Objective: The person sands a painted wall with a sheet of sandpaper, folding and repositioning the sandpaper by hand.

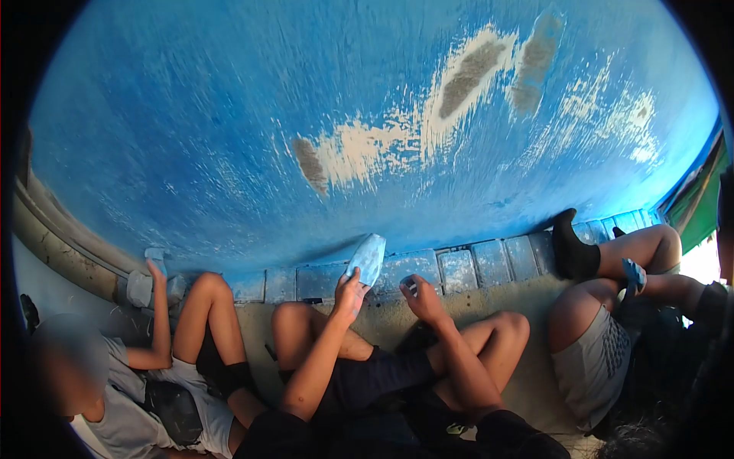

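My left hand (352, 296) holds a light-blue, flat, angular piece (368, 258) upright by its lower end, in front of the wall's foot. To its right, my right hand (420, 297) is raised with curled fingers around something small and pale that I cannot make out. Neither hand touches the blue wall (229, 115). Its paint is worn through in whitish patches (367, 149), with grey spots (468, 78) among them.
A seated person (145, 382) on the left raises a hand with a light-blue piece (155, 254) near the wall. Another person (592, 344) sits close on the right, holding a blue object (634, 275). Grey blocks (459, 270) line the wall's base.
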